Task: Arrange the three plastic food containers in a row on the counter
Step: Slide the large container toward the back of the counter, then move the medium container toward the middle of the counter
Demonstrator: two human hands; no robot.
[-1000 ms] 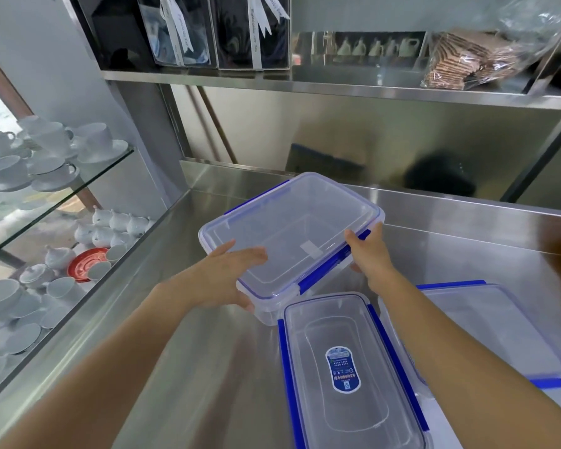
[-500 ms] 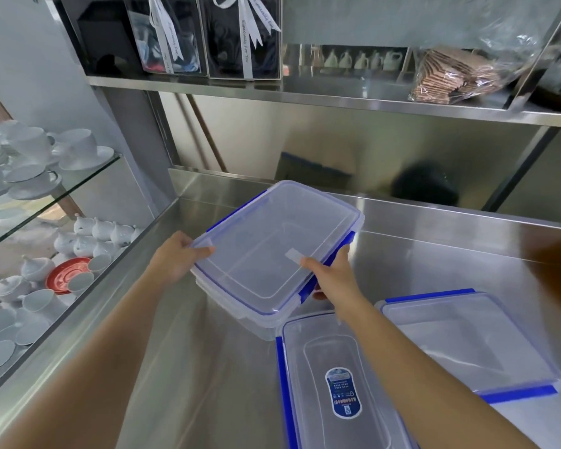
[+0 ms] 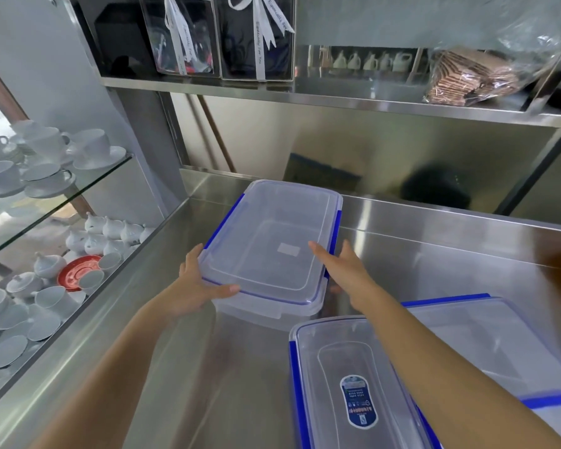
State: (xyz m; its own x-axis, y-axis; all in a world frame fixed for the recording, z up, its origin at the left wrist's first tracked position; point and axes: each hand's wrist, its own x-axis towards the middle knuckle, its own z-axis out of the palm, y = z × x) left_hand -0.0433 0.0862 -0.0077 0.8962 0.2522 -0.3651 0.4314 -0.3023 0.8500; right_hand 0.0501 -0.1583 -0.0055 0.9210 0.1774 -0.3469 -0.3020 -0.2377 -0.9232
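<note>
A clear plastic container with blue clips [image 3: 272,244] sits on the steel counter [image 3: 182,367] near the back left. My left hand [image 3: 196,283] grips its near left corner, thumb on the lid. My right hand [image 3: 340,270] presses flat against its right side at the blue clip. A second container with a dark blue label [image 3: 353,387] lies at the front, partly under my right forearm. A third container [image 3: 493,348] lies to the right, partly hidden by that arm.
A glass case on the left holds white cups, saucers and teapots [image 3: 49,163] and a red saucer [image 3: 78,273]. A steel shelf [image 3: 337,98] above carries ribboned boxes and a bag of brown items [image 3: 473,79]. A steel backsplash rises behind the counter.
The container has turned from a diagonal to lie lengthwise, away from me. My left hand moved from its left edge to its near corner; my right hand stayed on its right side.
</note>
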